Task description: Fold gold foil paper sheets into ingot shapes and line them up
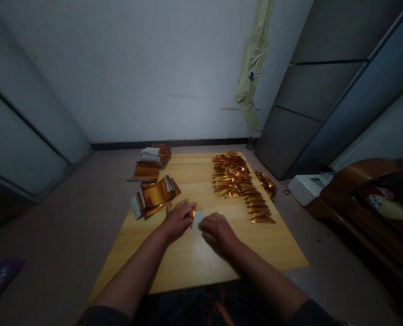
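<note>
A small sheet of gold foil paper lies on the wooden table between my hands, pale side up with its gold left part folded over. My left hand is closed on the folded gold edge, thumb and fingertips pressed together there. At the paper's right edge, my right hand has its fingers curled in and pinching; the exact fingertip contact is partly hidden. Loose stacks of gold foil sheets sit just beyond my left hand. Folded gold foil pieces stand in overlapping rows to the right.
The wooden table reaches toward the white wall. More foil sheets lie at its far left corner. Another pile of gold pieces is past the right edge. A grey cabinet, a white box and a wooden bench stand right.
</note>
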